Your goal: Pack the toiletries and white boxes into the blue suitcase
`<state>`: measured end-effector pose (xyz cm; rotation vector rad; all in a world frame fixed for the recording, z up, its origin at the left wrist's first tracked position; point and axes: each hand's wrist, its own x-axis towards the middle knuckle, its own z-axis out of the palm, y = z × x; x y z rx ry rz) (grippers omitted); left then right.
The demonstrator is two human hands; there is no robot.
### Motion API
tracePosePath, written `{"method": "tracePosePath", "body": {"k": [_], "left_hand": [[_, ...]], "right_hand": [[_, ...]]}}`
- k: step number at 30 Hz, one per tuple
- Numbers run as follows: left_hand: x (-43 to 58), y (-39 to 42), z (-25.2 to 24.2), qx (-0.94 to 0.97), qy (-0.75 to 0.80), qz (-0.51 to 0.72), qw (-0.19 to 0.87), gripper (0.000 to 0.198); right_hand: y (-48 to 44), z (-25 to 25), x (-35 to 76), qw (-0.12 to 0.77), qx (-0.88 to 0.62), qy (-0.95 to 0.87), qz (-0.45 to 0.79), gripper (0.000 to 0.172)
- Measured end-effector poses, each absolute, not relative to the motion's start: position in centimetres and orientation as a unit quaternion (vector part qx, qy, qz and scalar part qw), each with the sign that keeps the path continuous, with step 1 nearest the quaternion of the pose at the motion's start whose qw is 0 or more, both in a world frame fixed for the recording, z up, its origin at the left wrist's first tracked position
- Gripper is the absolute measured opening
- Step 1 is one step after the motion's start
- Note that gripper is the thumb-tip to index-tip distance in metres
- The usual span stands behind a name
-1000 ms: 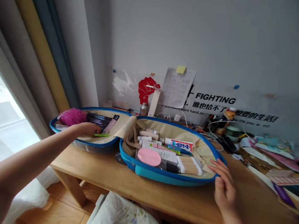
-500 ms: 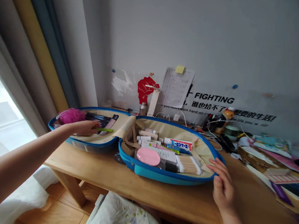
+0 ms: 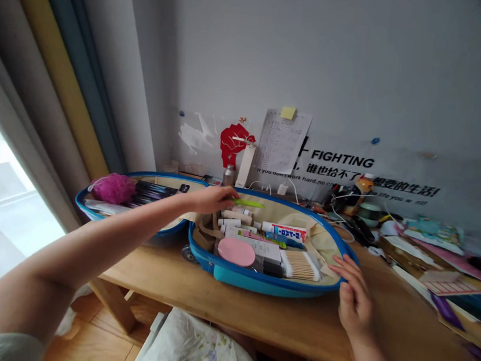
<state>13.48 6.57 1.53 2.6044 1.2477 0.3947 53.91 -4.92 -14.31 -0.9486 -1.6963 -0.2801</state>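
An open blue suitcase lies flat on the wooden table, its two shells side by side. Over the back left of the right shell, my left hand is closed on a slim, bright green stick-shaped tool; its exact kind is unclear. My right hand grips the right rim, fingers over the edge and thumb outside. Inside this shell lie a toothpaste tube, small tubes, a pink oval case and a pack of cotton swabs. A magenta bath puff and dark slender packets fill the left shell.
Papers and packets clutter the table's right side. Behind the suitcase stand a small metal bottle, a white lamp and cables. A flower-patterned cloth hangs in front, below the table edge. Curtains hang at the left.
My left hand has moved right, from the left shell to over the right shell, carrying the green tool. My right hand stays at the right rim.
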Motion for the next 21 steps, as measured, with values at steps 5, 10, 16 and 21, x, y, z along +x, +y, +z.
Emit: {"method": "tracePosePath", "body": {"k": [5,10,16,21], "left_hand": [[21.4,7.4,-1.9,0.905,0.407,0.036,0.116,0.035],[24.0,7.9,-4.6,0.911,0.393,0.015,0.123,0.033],[23.8,8.1,-6.0,0.921,0.365,0.013,0.136,0.032],[23.6,8.4,-6.3,0.927,0.349,0.008,0.14,0.032]], "right_hand": [[-5.1,-14.2,53.8,0.556,-0.409,-0.715,-0.114,0.034],[-5.0,-14.4,53.9,0.554,-0.41,-0.715,-0.115,0.035],[-5.1,-14.4,53.9,0.55,-0.406,-0.719,-0.122,0.034],[-5.0,-14.4,53.8,0.553,-0.41,-0.716,-0.112,0.034]]}}
